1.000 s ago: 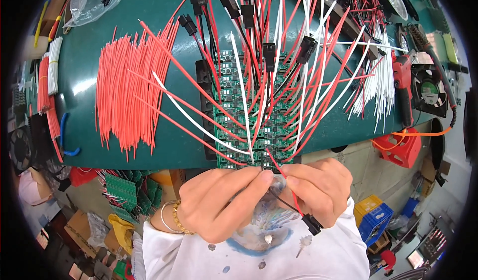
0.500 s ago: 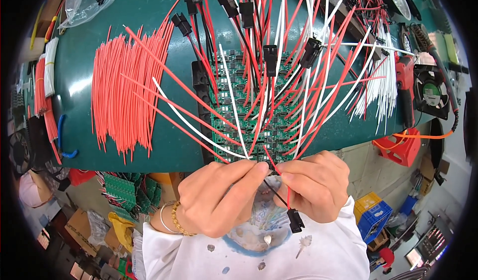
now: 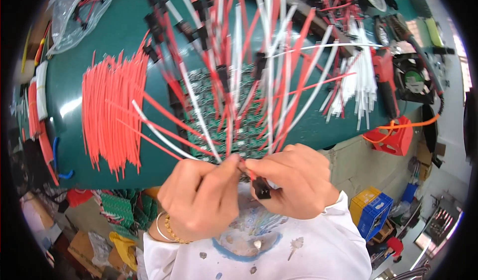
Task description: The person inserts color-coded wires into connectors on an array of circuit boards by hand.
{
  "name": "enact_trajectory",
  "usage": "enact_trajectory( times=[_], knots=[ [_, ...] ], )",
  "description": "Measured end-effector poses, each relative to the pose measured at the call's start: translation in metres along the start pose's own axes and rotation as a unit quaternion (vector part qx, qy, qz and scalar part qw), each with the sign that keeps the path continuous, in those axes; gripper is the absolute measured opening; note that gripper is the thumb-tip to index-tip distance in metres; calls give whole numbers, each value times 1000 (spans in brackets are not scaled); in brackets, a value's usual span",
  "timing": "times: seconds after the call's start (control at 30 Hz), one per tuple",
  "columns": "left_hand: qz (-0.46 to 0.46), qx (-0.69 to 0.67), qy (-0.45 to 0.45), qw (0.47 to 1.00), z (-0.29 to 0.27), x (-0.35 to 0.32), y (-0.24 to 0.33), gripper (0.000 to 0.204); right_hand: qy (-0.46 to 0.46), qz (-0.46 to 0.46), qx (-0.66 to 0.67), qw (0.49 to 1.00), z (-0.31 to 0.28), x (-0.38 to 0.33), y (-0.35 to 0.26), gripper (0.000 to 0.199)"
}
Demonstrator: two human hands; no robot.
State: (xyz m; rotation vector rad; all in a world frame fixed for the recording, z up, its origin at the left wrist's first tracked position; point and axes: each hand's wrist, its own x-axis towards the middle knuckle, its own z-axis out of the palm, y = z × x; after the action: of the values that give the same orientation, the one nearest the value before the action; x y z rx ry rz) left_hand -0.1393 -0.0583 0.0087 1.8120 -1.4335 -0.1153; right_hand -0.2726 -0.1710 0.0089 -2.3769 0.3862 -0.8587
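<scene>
Both my hands meet at the near edge of a panel of green circuit boards (image 3: 201, 88), which carries many red, white and black wires. My left hand (image 3: 199, 198) is closed, thumb and forefinger pinched together there. What lies between those fingertips is hidden. My right hand (image 3: 294, 183) pinches the short wire lead of a black plug connector (image 3: 261, 188), which hangs just below its fingertips. The wire ends are covered by the fingers. More black connectors (image 3: 153, 26) on wires stick up beyond the boards, blurred by motion.
Loose red wires (image 3: 112, 115) lie to the left, white wires (image 3: 356, 70) to the right on the green table (image 3: 164, 173). A red-handled tool (image 3: 386, 83) and a small fan (image 3: 416, 78) stand far right. More boards (image 3: 117, 208) sit below the table edge.
The black connector has swung up from hanging well below the hands to close under my right fingertips. My hands have shifted left in the picture, and the whole view has moved with blur.
</scene>
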Motion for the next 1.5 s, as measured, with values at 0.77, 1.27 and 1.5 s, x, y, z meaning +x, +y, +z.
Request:
enact_trajectory(
  times=[0.77, 1.27, 1.5],
  knots=[
    [-27, -2, 43, 999, -2, -11, 10, 21, 132, 301, -256, 909, -39, -12, 74, 12],
    [17, -100, -20, 995, -2, -16, 19, 17, 295, 384, 197, 852, -64, -43, 67, 6],
    [59, -172, 10, 983, 21, -4, 31, 24, 258, 291, 281, 877, -28, -44, -10, 11]
  ],
)
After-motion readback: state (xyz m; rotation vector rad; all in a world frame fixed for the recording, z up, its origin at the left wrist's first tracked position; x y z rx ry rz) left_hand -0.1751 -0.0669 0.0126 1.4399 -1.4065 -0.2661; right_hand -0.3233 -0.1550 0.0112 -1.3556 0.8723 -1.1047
